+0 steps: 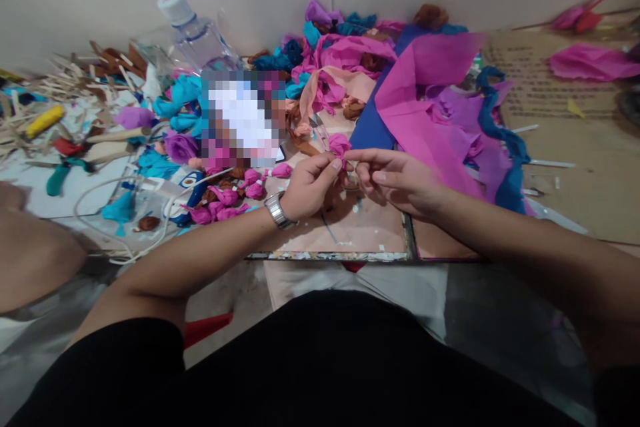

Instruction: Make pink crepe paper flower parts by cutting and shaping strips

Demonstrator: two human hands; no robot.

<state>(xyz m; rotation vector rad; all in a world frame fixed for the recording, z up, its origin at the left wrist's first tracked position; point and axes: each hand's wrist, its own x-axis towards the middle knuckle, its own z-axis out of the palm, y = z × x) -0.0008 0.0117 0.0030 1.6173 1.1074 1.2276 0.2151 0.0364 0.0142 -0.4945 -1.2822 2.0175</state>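
Note:
Over the tabletop, my left hand (314, 183) pinches the base of a small pink crepe paper flower (340, 144) between thumb and fingers. My right hand (395, 179) is right beside it, the index finger stretched out to the flower's base. The other fingers of that hand are curled, and a thin thread-like line seems to run beneath them; what they hold is too small to make out. Several finished-looking pink paper buds (225, 197) with white bands lie left of my left wrist. Behind the flower sits a small pair of scissors or a cutter (320, 125), partly hidden.
Pink crepe paper sheets (425, 107) and a blue sheet (373, 113) are piled at the right. A plastic bottle (195, 33) stands behind a pixelated phone (243, 117). Wooden sticks, green-handled pliers (63, 177) and a white cable (80, 197) lie left, near another person's arm (35, 253).

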